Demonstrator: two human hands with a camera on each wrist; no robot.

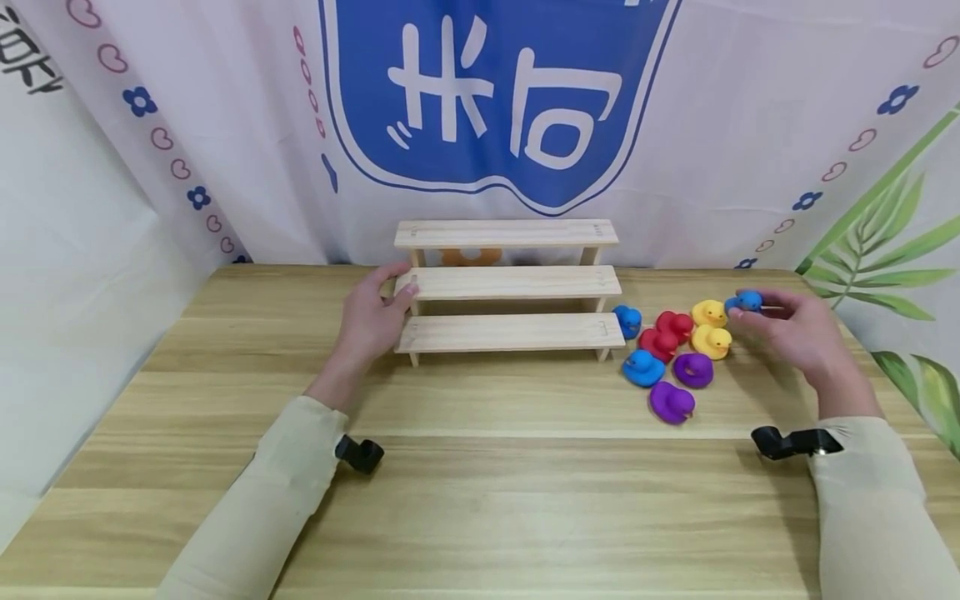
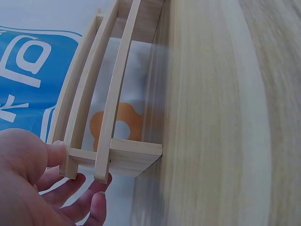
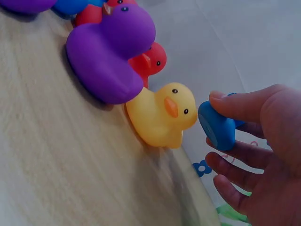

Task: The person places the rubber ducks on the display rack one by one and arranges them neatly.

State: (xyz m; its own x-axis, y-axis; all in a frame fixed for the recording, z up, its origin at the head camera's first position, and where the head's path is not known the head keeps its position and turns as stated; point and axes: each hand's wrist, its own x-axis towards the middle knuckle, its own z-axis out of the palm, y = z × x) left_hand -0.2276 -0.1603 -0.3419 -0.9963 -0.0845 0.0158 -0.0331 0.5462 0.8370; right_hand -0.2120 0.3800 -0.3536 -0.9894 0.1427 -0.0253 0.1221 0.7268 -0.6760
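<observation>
Blue duck [image 1: 746, 301] pinched in my right hand [image 1: 804, 333], wooden rack [image 1: 510, 283] at its 9 o'clock, left hand [image 1: 372, 315] gripping the far end

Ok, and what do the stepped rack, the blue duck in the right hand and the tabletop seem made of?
Stepped rack: wood, seemingly unvarnished; pale and matt with faint grain.
Blue duck: probably soft vinyl or rubber; smooth, evenly coloured and rounded like a moulding.
Tabletop: wood or printed laminate, smooth; grain streaks show, but I can't tell which.
</observation>
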